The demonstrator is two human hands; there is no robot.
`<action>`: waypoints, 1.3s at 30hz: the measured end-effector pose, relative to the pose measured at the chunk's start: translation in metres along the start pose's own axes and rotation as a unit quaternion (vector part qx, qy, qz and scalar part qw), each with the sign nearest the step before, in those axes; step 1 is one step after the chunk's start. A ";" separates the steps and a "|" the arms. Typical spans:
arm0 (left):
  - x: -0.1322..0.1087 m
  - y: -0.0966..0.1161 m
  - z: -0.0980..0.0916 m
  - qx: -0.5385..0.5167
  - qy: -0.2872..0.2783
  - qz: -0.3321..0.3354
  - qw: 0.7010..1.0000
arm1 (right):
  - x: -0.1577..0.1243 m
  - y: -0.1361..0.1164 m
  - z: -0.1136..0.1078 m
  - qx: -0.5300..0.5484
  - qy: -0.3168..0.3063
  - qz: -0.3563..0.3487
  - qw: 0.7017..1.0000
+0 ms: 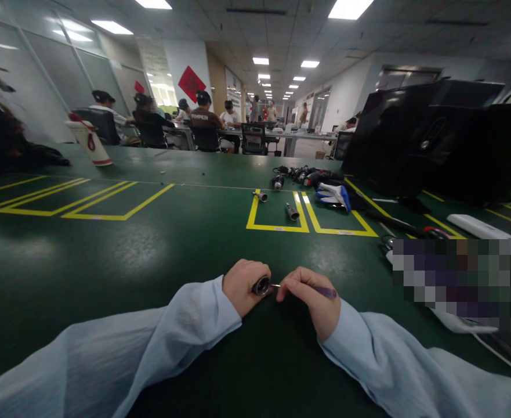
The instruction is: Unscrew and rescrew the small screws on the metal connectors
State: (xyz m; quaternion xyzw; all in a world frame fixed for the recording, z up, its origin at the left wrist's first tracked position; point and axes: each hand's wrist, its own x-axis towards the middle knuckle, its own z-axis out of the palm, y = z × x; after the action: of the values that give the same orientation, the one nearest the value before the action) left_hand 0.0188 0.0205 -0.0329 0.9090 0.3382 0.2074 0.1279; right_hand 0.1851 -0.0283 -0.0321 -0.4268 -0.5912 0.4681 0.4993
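Over there, in the head view, the left hand (pixel 244 287) is curled snugly around a dark metal socket (pixel 262 285), its round, hollow mouth facing outward. The right hand (pixel 310 296) pinches a slim tool (pixel 325 292) with a smooth purplish handle; its thin, shiny shaft points at the socket, though I can't tell whether the tip touches. Soft, creased pale-blue sleeves (pixel 159 331) cover both forearms. Both hands are above the glossy green tabletop (pixel 172 249). Beyond them, two stubby metal pieces (pixel 292 212) lie at a yellow tape rectangle (pixel 276 229), near a crumpled blue-and-white glove (pixel 333 196).
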 end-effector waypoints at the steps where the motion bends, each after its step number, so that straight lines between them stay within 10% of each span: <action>1: 0.000 0.000 -0.001 0.003 -0.002 -0.004 1.000 | 0.000 0.002 0.000 0.016 0.007 0.010 1.000; 14: -0.001 0.004 -0.001 0.045 -0.009 0.011 0.999 | -0.012 -0.004 0.005 -0.240 -0.011 -0.193 0.951; 26: -0.001 0.004 -0.002 0.006 0.025 0.022 0.999 | 0.001 0.005 0.003 0.115 -0.017 0.048 0.992; 39: 0.001 0.005 -0.006 -0.074 0.047 -0.009 0.996 | -0.005 -0.002 0.000 0.024 -0.039 -0.037 0.998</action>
State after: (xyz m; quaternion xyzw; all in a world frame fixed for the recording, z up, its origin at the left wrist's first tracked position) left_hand 0.0190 0.0180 -0.0258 0.8831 0.3359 0.2730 0.1810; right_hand 0.1853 -0.0338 -0.0313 -0.3737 -0.6140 0.4798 0.5032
